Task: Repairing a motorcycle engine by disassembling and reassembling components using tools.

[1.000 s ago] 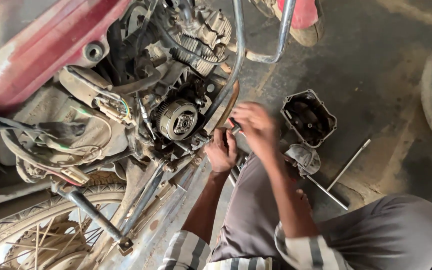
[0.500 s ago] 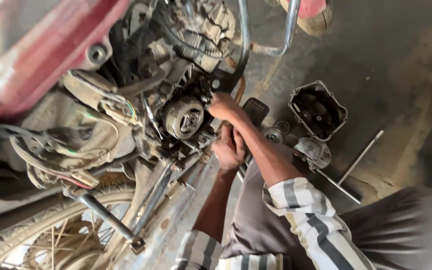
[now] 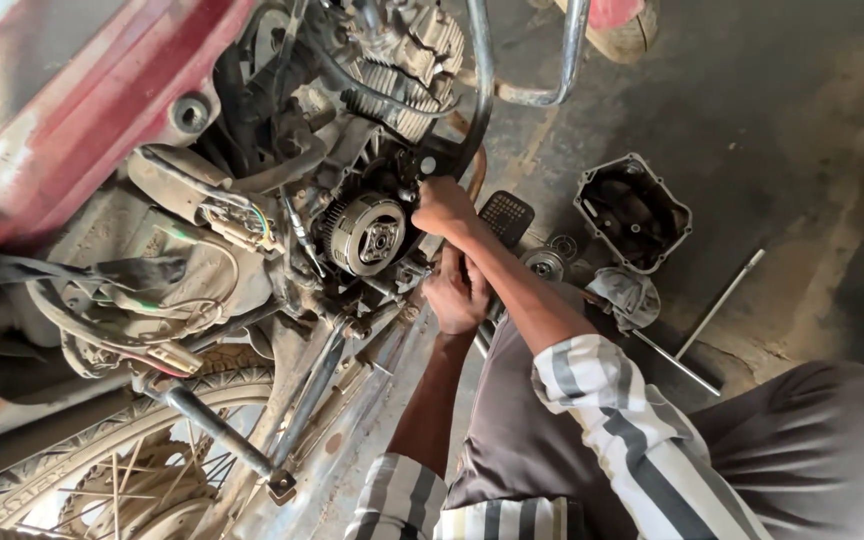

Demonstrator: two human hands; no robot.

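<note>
A motorcycle engine lies open, its round clutch (image 3: 367, 235) bare at the centre. My right hand (image 3: 442, 210) reaches across to the crankcase edge just right of the clutch, below the curved crash bar (image 3: 480, 100). Its fingers are curled against the metal, and whatever they grip is hidden. My left hand (image 3: 457, 295) is lower, at the engine's underside, partly covered by my right forearm. Its fingers are also curled, and what is in them cannot be made out.
On the concrete floor to the right lie the removed engine cover (image 3: 634, 212), a black ribbed footpeg pad (image 3: 507, 215), small round parts (image 3: 544, 265), a rag (image 3: 627, 295) and a long T-handle wrench (image 3: 717, 305). The spoked wheel (image 3: 102, 470) and the kickstand (image 3: 217, 430) are at bottom left.
My right hand has moved from beside my left hand up to the crankcase edge next to the clutch. My left hand has stayed under the engine.
</note>
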